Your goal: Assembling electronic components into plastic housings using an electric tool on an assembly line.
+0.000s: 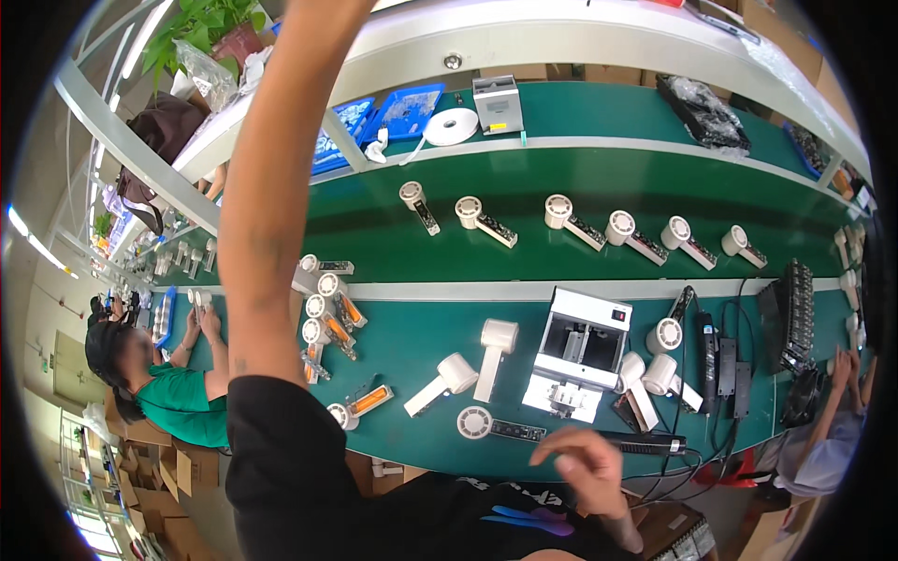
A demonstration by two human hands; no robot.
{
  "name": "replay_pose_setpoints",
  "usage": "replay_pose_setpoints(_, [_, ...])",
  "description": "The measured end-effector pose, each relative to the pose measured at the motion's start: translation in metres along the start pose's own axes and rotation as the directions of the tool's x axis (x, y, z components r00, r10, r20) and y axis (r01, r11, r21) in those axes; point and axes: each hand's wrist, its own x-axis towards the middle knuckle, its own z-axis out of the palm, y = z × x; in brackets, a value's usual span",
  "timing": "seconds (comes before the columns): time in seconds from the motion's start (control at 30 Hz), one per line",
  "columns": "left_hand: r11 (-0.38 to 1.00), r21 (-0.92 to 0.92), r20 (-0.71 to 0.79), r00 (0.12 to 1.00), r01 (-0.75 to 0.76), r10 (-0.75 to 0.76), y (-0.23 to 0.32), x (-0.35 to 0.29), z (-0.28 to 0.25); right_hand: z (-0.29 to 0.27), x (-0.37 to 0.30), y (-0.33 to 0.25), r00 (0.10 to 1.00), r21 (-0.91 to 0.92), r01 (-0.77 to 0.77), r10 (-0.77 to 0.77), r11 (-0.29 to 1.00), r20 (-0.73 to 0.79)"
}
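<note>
My left arm (267, 215) reaches up across the picture, and its hand is beyond the top edge. My right hand (587, 467) hovers at the bench's near edge with fingers loosely bent and apart, nothing visible in it. Nearest to it is a white handheld fan (475, 423) lying flat, its handle uncovered to show a dark circuit board. A black rod-shaped tool (644, 443) with a cable lies just beyond that hand. Two white fans (496, 351) (456, 374) rest farther up the bench, beside a white-and-black screw feeder (580, 341).
Several fans with bare boards stand along the green conveyor belt (374, 252). Fans with orange parts (369, 402) crowd the left. Cables, black power adapters (734, 374) and more fans (639, 393) lie right. Above is a shelf with blue trays (407, 110). People (187, 402) work at either side.
</note>
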Motion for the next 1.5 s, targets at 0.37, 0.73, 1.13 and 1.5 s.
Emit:
replay_pose_setpoints(0.37, [0.995, -0.089, 0.879, 0.466, -0.041, 0.098, -0.063, -0.369, -0.042, 0.015, -0.028, 0.044, 0.905, -0.122, -0.403, 0.415, 0.907, 0.093])
replay_pose_setpoints(0.73, [0.961, -0.275, 0.922, 0.293, 0.039, 0.252, -0.104, -0.440, 0.006, 0.030, -0.046, 0.048, 0.934, -0.095, -0.322, 0.299, 0.942, -0.197])
replay_pose_setpoints(1.13, [0.966, -0.241, 0.862, 0.477, 0.095, 0.168, -0.041, -0.361, -0.082, 0.009, -0.086, 0.070, 0.756, -0.427, -0.168, -0.162, 0.889, -0.635])
replay_pose_setpoints(1.5, [0.861, 0.390, 0.879, 0.146, 0.326, -0.454, 0.009, -0.406, -0.247, -0.047, -0.103, 0.118, 0.606, -0.509, -0.013, -0.399, 0.860, -0.689])
